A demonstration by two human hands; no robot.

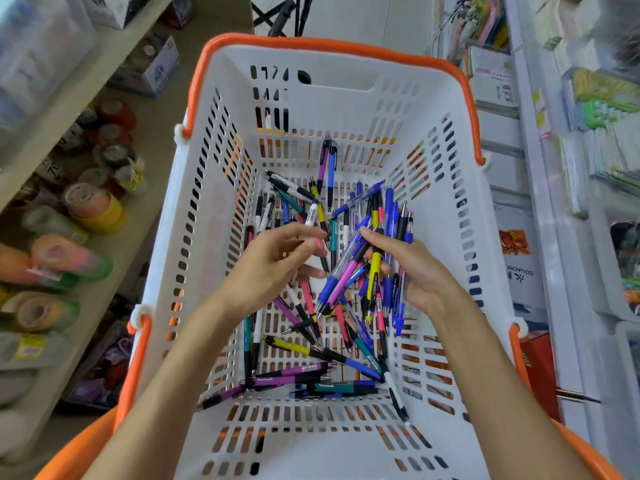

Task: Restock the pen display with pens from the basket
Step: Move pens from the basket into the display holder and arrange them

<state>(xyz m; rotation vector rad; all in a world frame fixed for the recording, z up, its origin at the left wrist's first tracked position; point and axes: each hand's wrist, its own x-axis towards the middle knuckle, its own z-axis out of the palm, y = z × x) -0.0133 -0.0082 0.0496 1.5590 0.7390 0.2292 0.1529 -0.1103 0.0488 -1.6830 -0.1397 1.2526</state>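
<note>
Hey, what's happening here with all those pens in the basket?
A person is gathering pens out of a white shopping basket with orange handles, set between shop shelves. The right hand grips a bunch of pens in mixed colours: blue, yellow, pink, purple. The left hand reaches in beside it, its fingers pinching a white pen. Many loose pens lie scattered on the basket floor. The pen display itself is not clearly in view.

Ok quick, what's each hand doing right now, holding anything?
Left hand: fingers pinch one white pen over the basket.
Right hand: grips a bundle of pens, blue, yellow, pink and purple.
</note>
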